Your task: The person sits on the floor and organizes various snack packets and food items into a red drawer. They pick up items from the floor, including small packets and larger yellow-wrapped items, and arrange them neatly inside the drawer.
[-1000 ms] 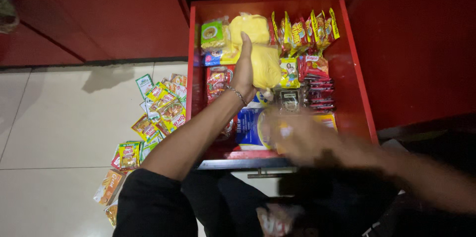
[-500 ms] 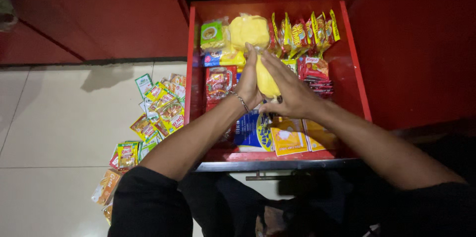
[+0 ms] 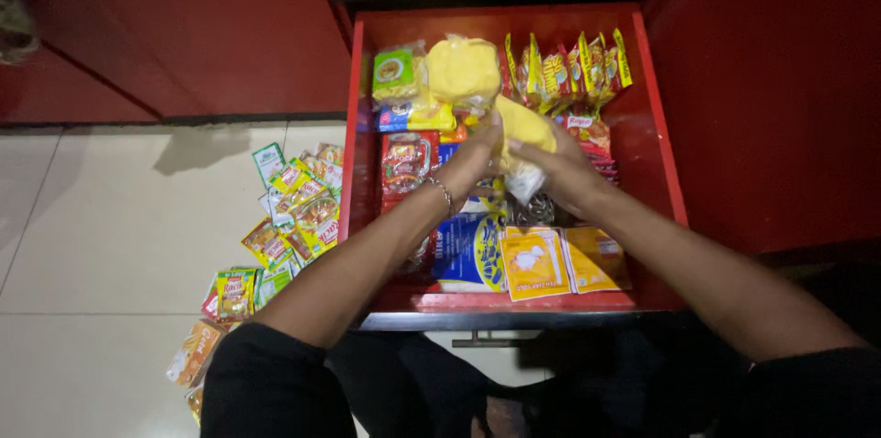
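You held a yellow bag (image 3: 523, 124) over the middle of the open red drawer (image 3: 657, 154), your left hand (image 3: 473, 161) and right hand (image 3: 555, 170) both closed around it from either side. Another yellow bag (image 3: 462, 69) sat just behind it, beside standing snack packets (image 3: 569, 62). Loose sachets (image 3: 294, 204) lay scattered on the floor tiles (image 3: 110, 218) left of the drawer.

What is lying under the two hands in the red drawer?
Under the left hand and right hand, which hold a yellow bag, parts of packets show in the red drawer; anything directly beneath is covered.
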